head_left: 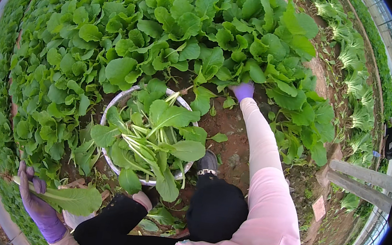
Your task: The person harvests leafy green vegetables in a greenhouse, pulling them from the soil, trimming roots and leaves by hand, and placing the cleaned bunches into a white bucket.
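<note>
My left hand [36, 203], in a purple glove with darkened fingers, grips one uprooted leafy green plant [74, 199] at the lower left. The plant lies sideways, its thin root end sticking out past my fingers. My right hand [242, 90], gloved in purple, reaches in at the base of the standing leafy greens [276, 64]. Leaves cover those fingers, so I cannot see whether they grasp a stem. Between my arms sits a round pale basin [111, 103] holding a loose heap of pulled greens [164, 144], some leaves hanging over its rim.
Dense greens [82, 35] fill the bed ahead and leftward. Cut or pulled greens lie in a row [356, 83] along the right. Two grey posts [366, 171] and a small pinkish card [318, 208] stand at right. My shoe [208, 162] is beside the basin.
</note>
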A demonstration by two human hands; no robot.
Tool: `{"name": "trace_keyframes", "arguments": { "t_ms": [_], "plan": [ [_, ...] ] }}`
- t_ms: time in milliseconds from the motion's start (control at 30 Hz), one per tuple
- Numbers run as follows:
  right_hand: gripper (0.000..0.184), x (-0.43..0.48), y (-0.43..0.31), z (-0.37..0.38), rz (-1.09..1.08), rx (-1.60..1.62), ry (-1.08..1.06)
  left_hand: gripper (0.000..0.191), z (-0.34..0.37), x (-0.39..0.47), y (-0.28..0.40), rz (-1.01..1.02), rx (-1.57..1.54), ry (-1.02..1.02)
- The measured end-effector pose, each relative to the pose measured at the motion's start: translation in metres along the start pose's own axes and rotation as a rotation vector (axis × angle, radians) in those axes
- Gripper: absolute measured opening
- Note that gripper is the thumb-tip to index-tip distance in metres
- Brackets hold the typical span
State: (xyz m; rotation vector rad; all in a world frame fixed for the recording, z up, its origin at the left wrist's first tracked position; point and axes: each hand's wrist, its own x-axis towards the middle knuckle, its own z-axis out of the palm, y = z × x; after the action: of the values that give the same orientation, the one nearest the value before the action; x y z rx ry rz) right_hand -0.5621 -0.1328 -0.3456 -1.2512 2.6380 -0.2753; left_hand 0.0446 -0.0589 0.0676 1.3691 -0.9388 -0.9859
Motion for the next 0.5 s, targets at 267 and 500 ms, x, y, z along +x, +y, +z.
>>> {"name": "trace_keyframes", "arguments": {
  "t_ms": [267, 500],
  "plan": [
    [0.079, 0.036, 0.012, 0.061, -0.056, 0.232, 0.191, 0.04, 0.009, 0.015, -0.008, -0.003, 0.018, 0.031],
    [0.07, 0.046, -0.005, 0.086, -0.265, -0.067, 0.013, 0.039, 0.007, -0.004, 0.006, -0.002, 0.083, 0.12]
  ]
}}
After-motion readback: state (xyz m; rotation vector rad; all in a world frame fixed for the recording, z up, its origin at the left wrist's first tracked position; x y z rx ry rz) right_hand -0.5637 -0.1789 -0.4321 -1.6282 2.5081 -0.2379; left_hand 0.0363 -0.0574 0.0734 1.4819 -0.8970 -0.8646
